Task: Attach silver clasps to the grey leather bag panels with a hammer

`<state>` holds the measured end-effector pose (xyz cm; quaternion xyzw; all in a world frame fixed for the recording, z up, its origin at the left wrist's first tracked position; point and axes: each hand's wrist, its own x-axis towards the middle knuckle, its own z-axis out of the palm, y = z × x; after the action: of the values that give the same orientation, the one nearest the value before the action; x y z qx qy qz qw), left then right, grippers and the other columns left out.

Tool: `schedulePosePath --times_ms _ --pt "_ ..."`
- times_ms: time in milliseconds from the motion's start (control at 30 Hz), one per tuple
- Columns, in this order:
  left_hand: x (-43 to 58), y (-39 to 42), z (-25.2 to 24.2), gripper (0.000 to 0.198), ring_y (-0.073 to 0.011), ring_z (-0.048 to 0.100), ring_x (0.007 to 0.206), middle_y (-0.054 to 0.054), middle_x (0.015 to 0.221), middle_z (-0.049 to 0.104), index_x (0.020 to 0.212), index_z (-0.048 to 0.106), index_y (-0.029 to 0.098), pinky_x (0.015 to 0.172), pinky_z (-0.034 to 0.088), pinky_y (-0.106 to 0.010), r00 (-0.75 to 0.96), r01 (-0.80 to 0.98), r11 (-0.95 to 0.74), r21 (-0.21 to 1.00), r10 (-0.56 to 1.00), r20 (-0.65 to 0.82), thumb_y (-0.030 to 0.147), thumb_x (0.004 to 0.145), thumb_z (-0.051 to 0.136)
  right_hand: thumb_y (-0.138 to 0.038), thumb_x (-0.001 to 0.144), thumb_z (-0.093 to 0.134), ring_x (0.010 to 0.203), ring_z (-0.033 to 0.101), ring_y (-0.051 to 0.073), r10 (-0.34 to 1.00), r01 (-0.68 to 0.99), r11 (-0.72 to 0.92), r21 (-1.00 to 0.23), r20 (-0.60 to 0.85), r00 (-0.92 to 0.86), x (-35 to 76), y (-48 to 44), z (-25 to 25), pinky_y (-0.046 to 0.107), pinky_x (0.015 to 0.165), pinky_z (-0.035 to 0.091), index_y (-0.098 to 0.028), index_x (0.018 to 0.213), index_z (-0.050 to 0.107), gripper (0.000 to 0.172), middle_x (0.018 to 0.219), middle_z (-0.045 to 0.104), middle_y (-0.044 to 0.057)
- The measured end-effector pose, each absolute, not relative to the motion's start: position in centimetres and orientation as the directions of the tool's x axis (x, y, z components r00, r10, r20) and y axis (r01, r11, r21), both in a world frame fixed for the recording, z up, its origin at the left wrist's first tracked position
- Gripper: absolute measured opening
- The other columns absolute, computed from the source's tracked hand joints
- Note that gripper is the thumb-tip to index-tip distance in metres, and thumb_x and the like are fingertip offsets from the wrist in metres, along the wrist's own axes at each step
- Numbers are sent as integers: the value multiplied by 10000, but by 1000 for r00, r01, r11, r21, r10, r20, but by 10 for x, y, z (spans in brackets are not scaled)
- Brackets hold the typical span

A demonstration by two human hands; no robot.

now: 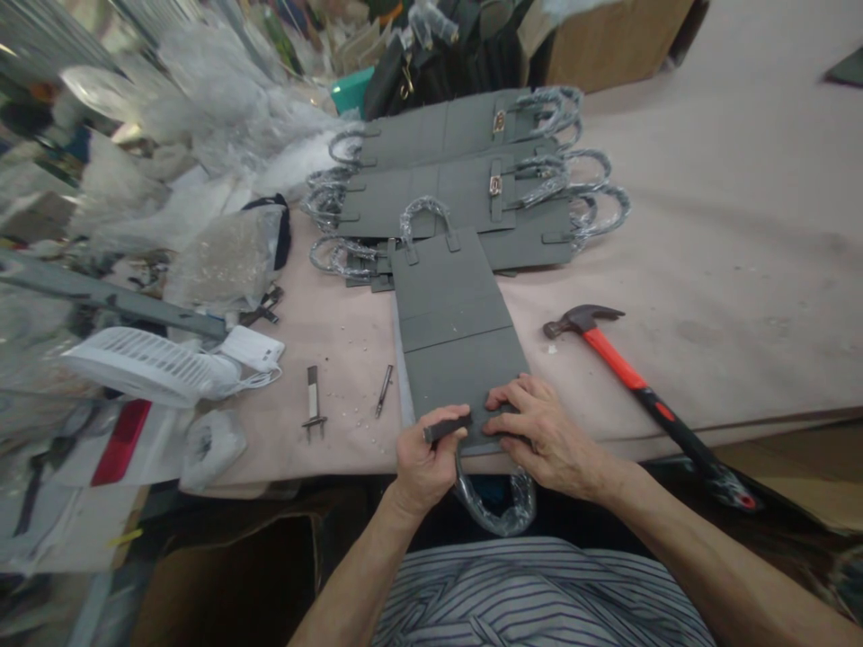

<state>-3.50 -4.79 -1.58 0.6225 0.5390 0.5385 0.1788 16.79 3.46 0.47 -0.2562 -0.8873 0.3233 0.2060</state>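
Observation:
A flat grey bag panel lies lengthwise in front of me, with a plastic-wrapped handle at its far end and a second wrapped handle hanging over the table's near edge. In my left hand, thumb and fingers pinch a short dark strap just above the panel's near end. Spread fingers of my right hand rest on the panel's near right side, their tips close to the strap. A claw hammer with a red and black handle lies to the right. Left of the panel are a small metal punch and a two-pronged metal piece.
Beyond the panel are stacked grey bag panels with wrapped handles and metal clasps. A cardboard box stands at the back. A white fan-like device and heaps of clear plastic crowd the left.

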Motion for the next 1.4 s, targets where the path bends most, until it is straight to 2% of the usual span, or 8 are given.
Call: schedulePosePath --times_ms 533,667,867,1133,1400 --pt "-37 -48 -13 109 -179 753 896 -70 955 776 992 675 175 845 613 -298 -108 581 -323 747 879 464 140 916 606 -118 827 583 1046 478 260 595 325 673 -665 226 -771 168 33 1 551 1045 337 -243 995 714 247 1127 589 82" --pt "-36 -48 -13 124 -180 744 912 -64 957 775 1002 689 175 857 603 -301 -139 585 -247 773 908 395 161 929 590 -121 848 582 1057 487 257 595 329 678 -658 228 -771 168 33 1 563 1077 315 -240 1000 710 232 1122 591 79" --pt "-33 -46 -7 130 -178 739 851 -63 926 770 980 703 176 794 597 -285 -192 564 -134 815 939 287 197 937 583 -122 856 581 1066 482 257 604 327 665 -671 225 -765 168 32 1 568 1079 316 -242 999 706 225 1126 590 78" --pt "-38 -44 -11 112 -180 730 865 -60 927 761 978 689 184 818 594 -298 -167 524 -144 839 949 267 207 934 589 -123 834 589 1061 478 253 617 339 662 -668 229 -753 168 31 -3 561 1082 316 -247 992 704 232 1128 590 70" --pt "-33 -44 -8 107 -175 746 882 -51 933 779 968 685 184 828 604 -284 -151 572 -219 790 919 364 166 925 590 -101 824 593 1071 472 261 622 341 648 -681 214 -753 168 31 -1 566 1095 305 -248 984 697 241 1130 584 71"
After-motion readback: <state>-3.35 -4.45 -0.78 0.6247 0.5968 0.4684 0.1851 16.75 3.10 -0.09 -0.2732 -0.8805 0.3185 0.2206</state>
